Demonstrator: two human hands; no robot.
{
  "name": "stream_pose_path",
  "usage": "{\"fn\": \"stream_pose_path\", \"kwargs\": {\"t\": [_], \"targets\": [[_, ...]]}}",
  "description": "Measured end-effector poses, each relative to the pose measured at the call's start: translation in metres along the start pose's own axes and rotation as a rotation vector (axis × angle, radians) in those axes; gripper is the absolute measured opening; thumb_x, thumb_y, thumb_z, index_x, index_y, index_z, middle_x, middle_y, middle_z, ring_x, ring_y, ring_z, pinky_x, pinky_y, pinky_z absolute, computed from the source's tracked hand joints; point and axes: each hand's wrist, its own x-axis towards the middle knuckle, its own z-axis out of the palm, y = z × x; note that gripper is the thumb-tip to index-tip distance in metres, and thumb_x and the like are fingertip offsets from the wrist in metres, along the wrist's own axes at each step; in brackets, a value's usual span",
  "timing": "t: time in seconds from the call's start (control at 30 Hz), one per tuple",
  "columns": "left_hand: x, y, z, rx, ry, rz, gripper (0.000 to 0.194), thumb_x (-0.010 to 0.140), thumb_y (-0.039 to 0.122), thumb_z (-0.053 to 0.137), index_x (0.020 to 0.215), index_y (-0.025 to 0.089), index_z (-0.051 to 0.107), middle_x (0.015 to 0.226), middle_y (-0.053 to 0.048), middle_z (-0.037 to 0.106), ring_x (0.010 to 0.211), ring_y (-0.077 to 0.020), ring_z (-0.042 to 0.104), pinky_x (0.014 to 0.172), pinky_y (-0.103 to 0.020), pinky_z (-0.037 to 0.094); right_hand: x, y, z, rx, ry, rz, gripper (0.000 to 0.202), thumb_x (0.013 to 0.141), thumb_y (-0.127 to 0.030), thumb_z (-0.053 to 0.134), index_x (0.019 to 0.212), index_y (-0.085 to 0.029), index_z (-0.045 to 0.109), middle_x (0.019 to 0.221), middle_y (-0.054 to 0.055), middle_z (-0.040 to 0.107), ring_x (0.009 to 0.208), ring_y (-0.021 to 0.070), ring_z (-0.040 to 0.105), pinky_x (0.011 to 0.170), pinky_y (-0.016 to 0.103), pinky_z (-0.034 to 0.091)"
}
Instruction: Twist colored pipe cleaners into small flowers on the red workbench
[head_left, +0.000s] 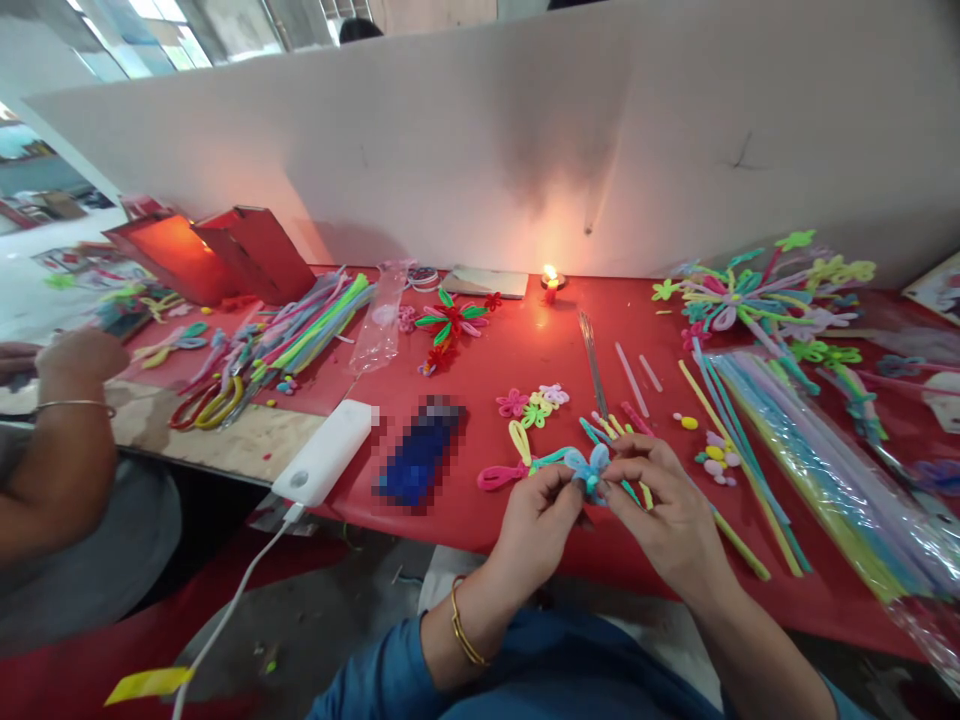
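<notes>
Between my two hands, over the table's front edge, is a light blue pipe-cleaner flower (589, 466). My left hand (536, 525) pinches it from the left, thumb and fingers closed. From the right, my right hand (664, 510) pinches the same flower between thumb and fingertips. Just left of it lie pink and yellow pipe-cleaner loops (504, 476). Several short pipe-cleaner pieces (611, 425) lie behind my fingers. Farther back sit small pink, green and yellow pipe-cleaner flowers (536, 408).
A lit candle (551, 285) burns by the white partition (450, 150). Pom-poms (716, 453), thin wires (592, 360) and bagged pipe cleaners (832, 470) lie right. Left are a white power strip (326, 455), scissors (206, 403) and a co-worker's arm (71, 430).
</notes>
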Motion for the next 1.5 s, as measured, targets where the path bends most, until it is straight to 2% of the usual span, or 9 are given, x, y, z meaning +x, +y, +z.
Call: {"fn": "stream_pose_path", "kwargs": {"t": [0.23,0.37,0.6,0.93,1.07,1.17,1.23,1.33,1.5], "targets": [[-0.001,-0.003,-0.004,-0.02,-0.058,-0.005,0.026,0.071,0.04,0.061,0.069,0.014,0.059,0.058,0.002,0.053,0.048,-0.0077,0.049,0.049,-0.02,0.041,-0.003,0.007,0.006,0.219,-0.085,0.214,0.006,0.075,-0.027,0.056,0.077,-0.022,0.054,0.079,0.003,0.059,0.07,0.0168,0.057,0.064,0.032,0.048],[-0.001,-0.005,-0.003,-0.051,-0.033,-0.012,0.026,0.07,0.04,0.062,0.068,0.014,0.06,0.06,0.002,0.055,0.051,-0.0084,0.051,0.051,-0.021,0.043,-0.005,0.009,0.009,0.419,-0.055,0.335,0.029,0.075,-0.033,0.058,0.1,-0.023,0.049,0.084,0.003,0.06,0.073,0.0168,0.058,0.062,0.03,0.049],[-0.003,-0.002,-0.003,-0.059,-0.105,-0.011,0.02,0.071,0.033,0.061,0.065,0.015,0.059,0.058,0.003,0.052,0.051,-0.0072,0.047,0.05,-0.018,0.04,0.003,0.0,-0.003,0.421,-0.229,0.278,0.012,0.076,-0.029,0.056,0.068,-0.02,0.056,0.067,-0.001,0.054,0.061,0.0127,0.052,0.056,0.025,0.043],[-0.003,-0.008,-0.015,0.009,-0.112,-0.054,0.026,0.073,0.039,0.06,0.065,0.014,0.06,0.052,0.003,0.05,0.042,-0.0053,0.041,0.043,-0.019,0.032,0.009,-0.002,-0.008,0.448,-0.375,0.292,0.013,0.077,-0.032,0.053,0.077,-0.02,0.057,0.071,0.001,0.06,0.066,0.0147,0.057,0.062,0.027,0.047],[-0.003,-0.004,-0.019,-0.003,-0.041,-0.075,0.027,0.072,0.039,0.061,0.065,0.013,0.062,0.055,0.001,0.055,0.043,-0.0057,0.043,0.045,-0.019,0.032,0.04,0.03,-0.032,0.121,-0.26,0.236,0.027,0.079,-0.041,0.049,0.093,-0.02,0.059,0.086,0.004,0.066,0.08,0.0182,0.061,0.07,0.029,0.047],[-0.004,0.0,-0.02,-0.035,-0.009,-0.087,0.024,0.073,0.036,0.06,0.064,0.013,0.062,0.054,0.001,0.055,0.043,-0.0054,0.043,0.047,-0.019,0.032,0.08,0.073,-0.053,-0.411,-0.22,0.291,0.028,0.082,-0.037,0.044,0.098,-0.022,0.061,0.093,0.003,0.068,0.085,0.018,0.062,0.076,0.028,0.046],[-0.004,0.002,-0.02,-0.075,0.005,-0.099,0.023,0.074,0.034,0.06,0.062,0.013,0.061,0.052,0.002,0.054,0.043,-0.0054,0.043,0.047,-0.019,0.031,0.105,0.101,-0.06,-0.527,-0.226,0.329,0.025,0.081,-0.03,0.045,0.097,-0.021,0.062,0.097,0.005,0.068,0.09,0.0192,0.061,0.079,0.028,0.044],[-0.004,0.001,-0.021,-0.119,0.03,-0.111,0.023,0.073,0.032,0.06,0.06,0.013,0.06,0.051,0.002,0.054,0.043,-0.0052,0.044,0.047,-0.019,0.031,0.131,0.129,-0.053,-0.668,-0.264,0.391,0.025,0.079,-0.027,0.045,0.094,-0.021,0.065,0.099,0.007,0.068,0.094,0.0222,0.06,0.079,0.03,0.043],[0.003,-0.002,-0.032,-0.149,0.09,-0.099,0.026,0.076,0.034,0.058,0.061,0.013,0.061,0.047,0.002,0.052,0.042,-0.0059,0.041,0.043,-0.018,0.029,0.152,0.146,-0.029,-0.839,-0.303,0.513,0.023,0.075,-0.026,0.05,0.086,-0.016,0.068,0.093,0.016,0.069,0.089,0.0287,0.062,0.072,0.037,0.043]]}}
